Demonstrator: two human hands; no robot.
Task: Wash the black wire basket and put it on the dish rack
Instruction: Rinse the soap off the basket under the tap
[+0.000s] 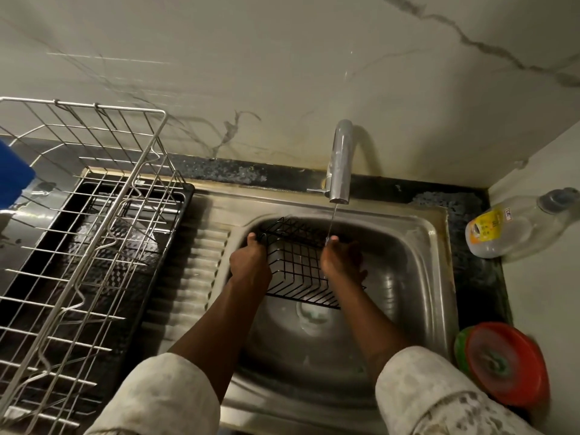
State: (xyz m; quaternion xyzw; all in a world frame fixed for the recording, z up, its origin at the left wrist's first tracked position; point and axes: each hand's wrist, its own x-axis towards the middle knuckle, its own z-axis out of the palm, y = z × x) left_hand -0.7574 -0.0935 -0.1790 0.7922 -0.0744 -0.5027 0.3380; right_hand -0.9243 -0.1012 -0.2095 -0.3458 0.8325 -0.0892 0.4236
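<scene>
Head view, near to far. Pale sleeves (pixel 163 397) cover both upper forearms. Left hand (pixel 249 262) grips the left end of the black wire basket (pixel 296 262), thumb over its rim; right hand (pixel 342 262) grips the right end. Basket: thin black wires in a square grid, held tilted inside the steel sink (pixel 436 277) above the drain, long axis running left to right between the hands; which way its open side faces cannot be told. Water from the tap (pixel 340 161) falls on the right thumb. Dish rack (pixel 94 215) stands left of the sink. Bottle (pixel 514 227), far right, carries a yellow label, writing unreadable.
</scene>
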